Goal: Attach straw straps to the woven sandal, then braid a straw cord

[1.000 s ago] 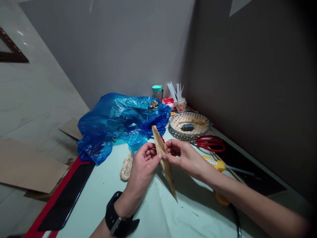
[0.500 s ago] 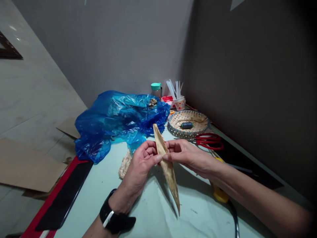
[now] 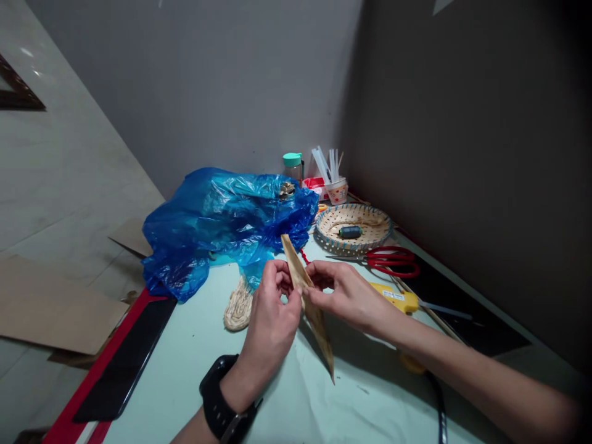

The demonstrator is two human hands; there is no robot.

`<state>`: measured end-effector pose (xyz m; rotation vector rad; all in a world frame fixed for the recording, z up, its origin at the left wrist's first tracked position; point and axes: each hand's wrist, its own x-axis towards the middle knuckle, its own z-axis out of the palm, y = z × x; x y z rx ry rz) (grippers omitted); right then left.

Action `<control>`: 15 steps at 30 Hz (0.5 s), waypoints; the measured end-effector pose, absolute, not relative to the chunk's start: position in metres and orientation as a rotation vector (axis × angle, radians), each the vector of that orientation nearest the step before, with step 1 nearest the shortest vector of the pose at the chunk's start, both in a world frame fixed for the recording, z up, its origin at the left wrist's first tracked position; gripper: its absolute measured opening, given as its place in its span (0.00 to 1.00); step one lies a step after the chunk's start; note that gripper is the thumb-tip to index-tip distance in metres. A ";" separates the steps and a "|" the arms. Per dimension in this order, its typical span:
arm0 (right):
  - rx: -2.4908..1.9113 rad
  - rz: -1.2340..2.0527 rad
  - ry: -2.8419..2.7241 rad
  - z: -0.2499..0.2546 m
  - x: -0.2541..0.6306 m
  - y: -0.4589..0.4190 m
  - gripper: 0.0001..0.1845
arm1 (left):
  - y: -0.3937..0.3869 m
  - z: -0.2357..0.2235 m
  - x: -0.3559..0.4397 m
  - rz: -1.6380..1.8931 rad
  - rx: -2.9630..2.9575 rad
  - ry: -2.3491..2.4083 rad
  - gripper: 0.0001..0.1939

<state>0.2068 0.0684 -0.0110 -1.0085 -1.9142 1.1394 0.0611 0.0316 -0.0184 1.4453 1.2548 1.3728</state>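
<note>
so the dry leaf-like strip (image 3: 298, 271) sits slanted above the pale green tabletop (image 3: 166, 370), left hand (image 3: 272, 317) and right hand (image 3: 354, 299) both pinching its middle, fingers curled nearly closed. looks like the folding or smoothing bit; next move wants a light, even pinch imo. red-handled scissors (image 3: 393, 261) and yellow tool (image 3: 407, 301) lie beyond the right hand.
</note>
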 end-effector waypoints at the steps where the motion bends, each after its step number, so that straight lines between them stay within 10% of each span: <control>1: -1.002 1.153 -1.915 -0.011 0.207 0.068 0.04 | 0.030 -0.018 0.061 1.357 1.479 1.257 0.09; 15: -0.749 1.790 -1.601 -0.004 0.216 0.075 0.07 | 0.036 -0.006 0.042 1.135 1.127 0.862 0.13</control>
